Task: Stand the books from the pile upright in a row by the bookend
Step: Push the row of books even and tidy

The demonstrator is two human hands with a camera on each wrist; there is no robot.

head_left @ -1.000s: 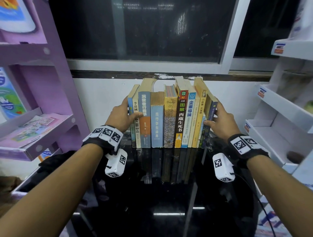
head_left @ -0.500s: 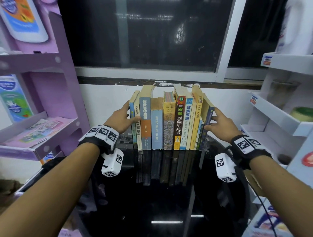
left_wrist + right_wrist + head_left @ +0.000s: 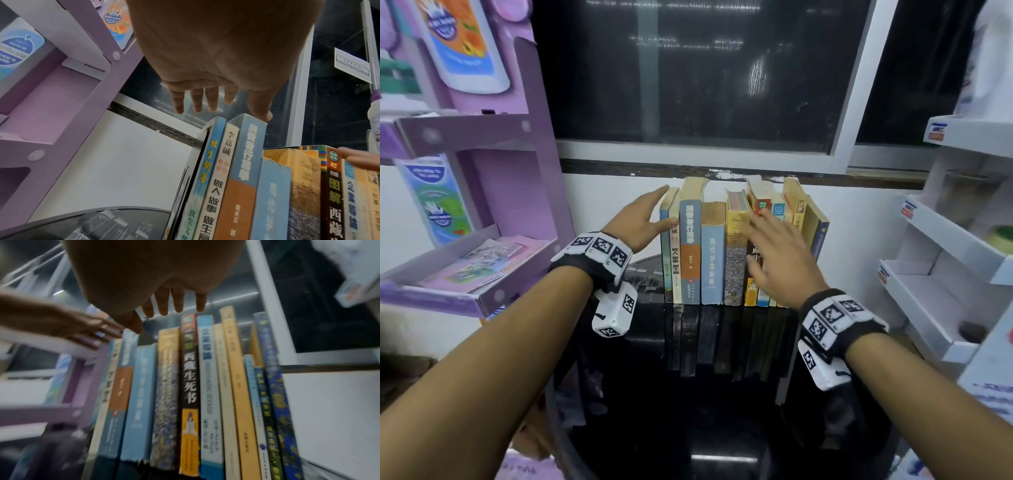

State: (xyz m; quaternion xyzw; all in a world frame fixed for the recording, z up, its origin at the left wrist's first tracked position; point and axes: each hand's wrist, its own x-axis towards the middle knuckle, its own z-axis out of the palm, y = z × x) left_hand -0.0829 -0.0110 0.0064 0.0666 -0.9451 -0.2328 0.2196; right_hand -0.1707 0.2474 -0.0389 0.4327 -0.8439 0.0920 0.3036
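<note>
Hands (image 3: 643,222) (image 3: 777,253) flat, fingers extended, at books (image 3: 712,253).

Dim indoor light is falling from overhead, and the dark window (image 3: 709,68) behind is throwing back pale streaks of glare. The glossy black table (image 3: 722,428) is mirroring the book spines and a bright ceiling strip. Wide-angle bending is curving the shelves at both edges. The right wrist view is smearing with motion blur, while the left wrist view is staying fairly crisp.
</note>
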